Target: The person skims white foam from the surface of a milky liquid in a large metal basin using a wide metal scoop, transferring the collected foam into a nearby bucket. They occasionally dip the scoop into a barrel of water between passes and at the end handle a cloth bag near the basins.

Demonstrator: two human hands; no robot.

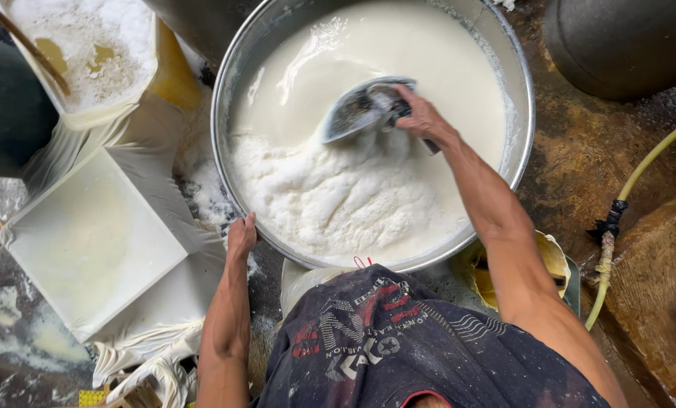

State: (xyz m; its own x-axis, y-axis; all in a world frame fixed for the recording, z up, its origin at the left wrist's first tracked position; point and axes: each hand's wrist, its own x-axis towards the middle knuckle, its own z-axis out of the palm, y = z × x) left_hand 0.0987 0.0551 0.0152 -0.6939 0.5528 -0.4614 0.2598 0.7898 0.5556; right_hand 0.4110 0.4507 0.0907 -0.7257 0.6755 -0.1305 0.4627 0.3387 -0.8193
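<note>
A large round metal basin [224, 91] holds white liquid with soft white curd [330, 196] heaped in its near half. My right hand [422, 119] grips the handle of a metal scoop [357, 112], whose bowl lies tilted on the curd near the basin's middle. My left hand [241, 236] rests on the basin's near left rim, fingers curled over the edge.
A square mould lined with white cloth [88, 242] sits to the left. Another cloth-lined container with white curd [81, 53] is at upper left. A yellow hose [640, 174] runs along the wet floor at right. A dark round vessel [625, 41] stands at upper right.
</note>
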